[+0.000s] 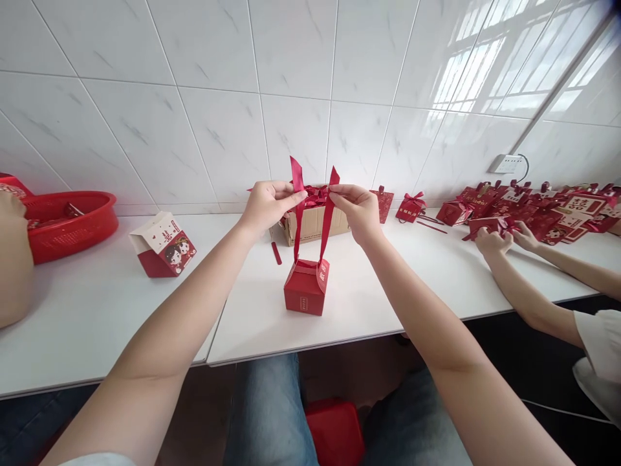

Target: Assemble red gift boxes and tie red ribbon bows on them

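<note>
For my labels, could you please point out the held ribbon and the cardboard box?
Held ribbon (326,223): head view, on its right strand.
Cardboard box (311,226): head view, on its near side.

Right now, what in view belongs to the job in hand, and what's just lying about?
In the job:
- red box
- its ribbon, pinched by left hand and right hand

Lying about, it seems:
- red basket
- white-and-red box, left
- power strip, right
</note>
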The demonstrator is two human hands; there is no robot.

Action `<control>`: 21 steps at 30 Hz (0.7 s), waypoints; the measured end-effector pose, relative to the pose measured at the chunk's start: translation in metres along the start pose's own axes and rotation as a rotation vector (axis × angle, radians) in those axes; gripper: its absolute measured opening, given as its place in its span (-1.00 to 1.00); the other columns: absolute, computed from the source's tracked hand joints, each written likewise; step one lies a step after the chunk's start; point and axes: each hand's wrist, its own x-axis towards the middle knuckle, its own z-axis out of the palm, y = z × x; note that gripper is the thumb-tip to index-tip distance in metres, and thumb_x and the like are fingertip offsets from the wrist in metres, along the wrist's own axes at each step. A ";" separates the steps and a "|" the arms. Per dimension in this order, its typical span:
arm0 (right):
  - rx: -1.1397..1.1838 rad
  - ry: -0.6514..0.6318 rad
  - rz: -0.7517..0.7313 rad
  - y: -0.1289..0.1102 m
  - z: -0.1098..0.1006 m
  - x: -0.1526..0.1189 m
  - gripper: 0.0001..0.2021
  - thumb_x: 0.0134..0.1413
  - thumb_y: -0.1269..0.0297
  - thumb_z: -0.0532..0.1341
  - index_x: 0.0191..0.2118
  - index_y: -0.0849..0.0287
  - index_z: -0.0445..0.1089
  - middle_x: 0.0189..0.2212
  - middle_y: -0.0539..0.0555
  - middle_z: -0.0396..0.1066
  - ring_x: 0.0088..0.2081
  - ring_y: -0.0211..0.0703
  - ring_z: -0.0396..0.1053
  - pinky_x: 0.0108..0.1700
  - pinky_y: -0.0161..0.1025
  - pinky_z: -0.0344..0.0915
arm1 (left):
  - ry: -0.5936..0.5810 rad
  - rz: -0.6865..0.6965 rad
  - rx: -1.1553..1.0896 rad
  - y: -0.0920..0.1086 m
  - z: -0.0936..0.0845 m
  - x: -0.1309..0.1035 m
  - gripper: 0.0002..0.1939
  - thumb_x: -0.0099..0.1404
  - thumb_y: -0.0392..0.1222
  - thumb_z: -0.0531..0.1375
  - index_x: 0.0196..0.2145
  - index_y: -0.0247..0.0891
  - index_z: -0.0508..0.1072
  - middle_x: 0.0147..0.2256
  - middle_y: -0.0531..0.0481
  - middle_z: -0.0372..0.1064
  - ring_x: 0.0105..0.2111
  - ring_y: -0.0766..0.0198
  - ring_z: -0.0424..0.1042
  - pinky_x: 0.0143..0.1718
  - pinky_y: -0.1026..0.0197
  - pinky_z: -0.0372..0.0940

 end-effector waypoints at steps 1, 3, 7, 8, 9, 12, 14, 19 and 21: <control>0.004 -0.002 0.001 -0.001 0.000 0.001 -0.88 -0.18 0.33 0.36 -0.40 0.12 0.53 -0.38 -0.01 0.53 -0.27 -0.22 0.48 -0.08 -0.15 0.40 | 0.002 0.004 0.002 0.001 -0.002 0.001 -0.61 0.04 0.10 0.35 -0.37 -0.33 0.57 -0.43 -0.11 0.51 -0.50 0.24 0.44 -0.49 0.23 0.33; 0.006 -0.013 0.003 -0.003 0.001 0.003 -0.88 -0.18 0.32 0.37 -0.39 0.12 0.53 -0.39 -0.01 0.53 -0.28 -0.22 0.48 -0.08 -0.15 0.41 | 0.007 0.011 -0.002 0.004 -0.006 0.003 -0.60 0.06 0.13 0.33 -0.38 -0.33 0.57 -0.43 -0.11 0.51 -0.50 0.24 0.44 -0.50 0.23 0.33; 0.012 -0.032 0.001 -0.008 0.004 0.005 -0.88 -0.18 0.32 0.37 -0.40 0.12 0.53 -0.40 -0.01 0.53 -0.32 -0.24 0.48 -0.13 -0.17 0.42 | 0.026 -0.012 -0.008 0.009 -0.012 0.005 -0.63 0.04 0.08 0.35 -0.38 -0.32 0.57 -0.41 -0.11 0.52 -0.47 0.23 0.46 -0.49 0.25 0.33; 0.013 -0.032 -0.001 -0.009 0.005 0.005 -0.88 -0.19 0.32 0.37 -0.40 0.12 0.53 -0.41 -0.01 0.54 -0.32 -0.25 0.48 -0.14 -0.18 0.43 | 0.037 -0.010 -0.011 0.011 -0.013 0.005 -0.64 0.02 0.06 0.37 -0.37 -0.31 0.57 -0.41 -0.10 0.52 -0.46 0.24 0.46 -0.48 0.25 0.33; 0.012 -0.030 -0.003 -0.010 0.005 0.005 -0.88 -0.20 0.32 0.37 -0.40 0.12 0.53 -0.42 -0.02 0.54 -0.33 -0.25 0.48 -0.15 -0.19 0.43 | 0.046 -0.002 -0.019 0.012 -0.013 0.005 -0.65 0.01 0.03 0.38 -0.36 -0.31 0.56 -0.41 -0.09 0.51 -0.45 0.24 0.46 -0.46 0.25 0.34; 0.013 -0.025 -0.004 -0.012 0.006 0.006 -0.88 -0.21 0.31 0.37 -0.41 0.12 0.53 -0.44 -0.03 0.54 -0.33 -0.24 0.48 -0.16 -0.19 0.44 | 0.058 0.020 -0.045 0.016 -0.012 0.006 -0.66 -0.02 -0.01 0.40 -0.38 -0.31 0.54 -0.43 -0.07 0.50 -0.45 0.25 0.46 -0.44 0.24 0.35; 0.014 -0.023 0.003 -0.012 0.005 0.006 -0.87 -0.20 0.30 0.37 -0.40 0.11 0.54 -0.44 -0.03 0.54 -0.33 -0.24 0.48 -0.15 -0.19 0.44 | 0.073 0.019 -0.045 0.017 -0.011 0.006 -0.67 -0.02 -0.02 0.40 -0.39 -0.32 0.53 -0.44 -0.07 0.49 -0.47 0.25 0.46 -0.43 0.23 0.36; -0.022 -0.014 -0.019 -0.016 0.002 0.004 -0.86 -0.14 0.31 0.34 -0.35 0.13 0.55 -0.40 0.00 0.54 -0.32 -0.22 0.48 -0.13 -0.13 0.42 | 0.117 0.024 0.003 0.022 -0.009 0.007 -0.72 0.04 -0.06 0.38 -0.40 -0.35 0.54 -0.47 -0.08 0.47 -0.49 0.25 0.44 -0.43 0.20 0.36; -0.042 -0.015 -0.032 -0.018 0.000 0.004 -0.86 -0.12 0.30 0.33 -0.34 0.13 0.55 -0.40 0.01 0.54 -0.31 -0.21 0.49 -0.12 -0.12 0.42 | 0.115 0.045 0.031 0.023 -0.009 0.008 -0.72 0.04 -0.05 0.37 -0.42 -0.35 0.53 -0.48 -0.07 0.46 -0.48 0.24 0.45 -0.41 0.19 0.37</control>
